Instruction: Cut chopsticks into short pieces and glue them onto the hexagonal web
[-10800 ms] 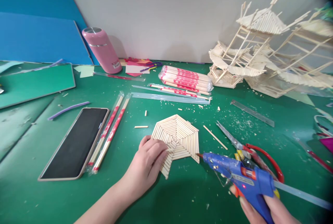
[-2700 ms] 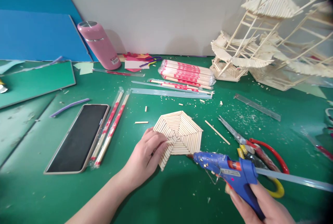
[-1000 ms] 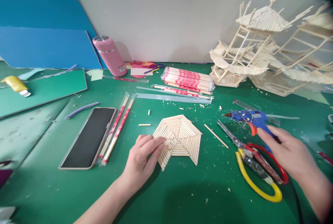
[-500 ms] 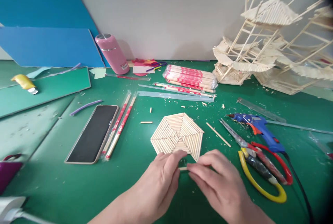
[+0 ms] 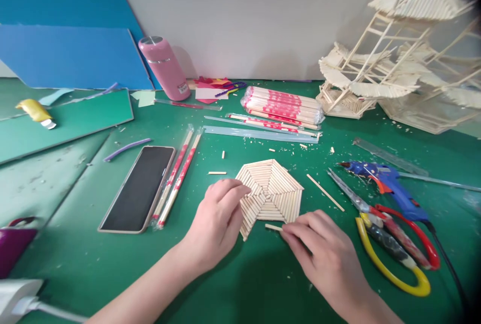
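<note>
A seven-sided web-patterned panel of thin wooden sticks (image 5: pixel 272 188) lies on the green table, with a gap in its side toward me. My left hand (image 5: pixel 221 218) is at the panel's left part, fingers bent over it and closed about its edge; the thumb is mostly hidden. Pinched between the thumb and fingers of my right hand (image 5: pixel 323 249) is a short wooden stick (image 5: pixel 273 227), its free end pointing left just below the gap. A longer loose stick (image 5: pixel 325 192) lies right of the panel, and a short stick piece (image 5: pixel 217 173) lies to its left.
Scissors (image 5: pixel 387 233) and a blue glue gun (image 5: pixel 387 183) lie at right. A phone (image 5: pixel 137 188) and wrapped chopsticks (image 5: pixel 180 178) lie left. Behind are a chopstick bundle (image 5: pixel 281 106), a pink bottle (image 5: pixel 165 68) and a stick-built tower (image 5: pixel 376 63).
My left hand has moved left and up onto the panel, away from the short stick. My right hand still pinches that stick, slightly higher and farther right in view. The view has shifted slightly.
</note>
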Available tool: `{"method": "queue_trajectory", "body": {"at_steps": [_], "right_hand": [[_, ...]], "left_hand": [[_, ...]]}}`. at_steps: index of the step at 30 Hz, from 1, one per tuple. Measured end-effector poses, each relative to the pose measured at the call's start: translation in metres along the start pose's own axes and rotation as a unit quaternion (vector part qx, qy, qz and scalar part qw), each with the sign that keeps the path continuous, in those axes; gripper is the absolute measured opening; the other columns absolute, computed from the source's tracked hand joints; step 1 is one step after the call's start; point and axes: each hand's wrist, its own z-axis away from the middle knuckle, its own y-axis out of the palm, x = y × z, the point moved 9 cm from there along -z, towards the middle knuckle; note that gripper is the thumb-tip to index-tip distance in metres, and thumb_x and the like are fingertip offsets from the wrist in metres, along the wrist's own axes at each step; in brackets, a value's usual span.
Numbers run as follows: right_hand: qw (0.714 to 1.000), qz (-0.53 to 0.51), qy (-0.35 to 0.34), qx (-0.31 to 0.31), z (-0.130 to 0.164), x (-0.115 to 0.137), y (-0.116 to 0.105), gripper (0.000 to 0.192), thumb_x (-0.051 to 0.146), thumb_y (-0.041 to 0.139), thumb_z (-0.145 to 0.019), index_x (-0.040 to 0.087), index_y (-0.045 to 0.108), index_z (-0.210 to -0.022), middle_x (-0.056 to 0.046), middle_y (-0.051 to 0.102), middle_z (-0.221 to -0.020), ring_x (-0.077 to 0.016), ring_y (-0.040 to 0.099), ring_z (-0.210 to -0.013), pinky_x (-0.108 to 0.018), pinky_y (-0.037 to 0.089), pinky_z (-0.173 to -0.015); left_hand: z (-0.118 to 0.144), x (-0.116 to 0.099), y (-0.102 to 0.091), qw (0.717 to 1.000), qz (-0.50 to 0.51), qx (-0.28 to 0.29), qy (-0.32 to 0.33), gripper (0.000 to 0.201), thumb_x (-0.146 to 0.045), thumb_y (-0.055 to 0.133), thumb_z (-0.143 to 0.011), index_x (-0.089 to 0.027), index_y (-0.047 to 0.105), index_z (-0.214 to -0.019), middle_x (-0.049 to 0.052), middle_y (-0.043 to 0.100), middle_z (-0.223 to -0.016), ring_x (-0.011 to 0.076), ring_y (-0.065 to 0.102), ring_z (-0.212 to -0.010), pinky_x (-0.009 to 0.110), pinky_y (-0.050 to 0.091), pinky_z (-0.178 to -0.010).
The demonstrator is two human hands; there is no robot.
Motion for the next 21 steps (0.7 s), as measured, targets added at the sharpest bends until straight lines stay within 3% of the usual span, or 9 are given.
{"method": "queue_trajectory", "body": {"at_steps": [5,21], "right_hand": [[0.999,0.035,-0.024,0.011,-0.008,0.007,0.004,0.015,0.012,0.051,-0.083,0.017,0.065,-0.081,-0.003,0.057,-0.068,-0.0146,0.05,-0.066,-0.029,0.04,-0.062],[0.996,0.083,-0.026,0.035,-0.014,0.011,0.018,0.021,0.014,0.047,-0.085,0.019,0.064,-0.072,-0.001,0.053,-0.061,-0.014,0.044,-0.062,-0.028,0.035,-0.06]], "left_hand": [[-0.004,0.004,0.018,0.998,0.013,0.013,0.057,0.03,-0.005,0.038,-0.084,-0.015,0.051,-0.109,0.013,0.054,-0.117,0.0223,0.047,-0.113,0.041,0.04,-0.094],[-0.002,0.01,0.026,0.997,0.039,0.013,0.06,0.024,-0.007,0.043,-0.082,-0.014,0.057,-0.101,0.013,0.058,-0.108,0.0237,0.051,-0.109,0.042,0.042,-0.091]]}}
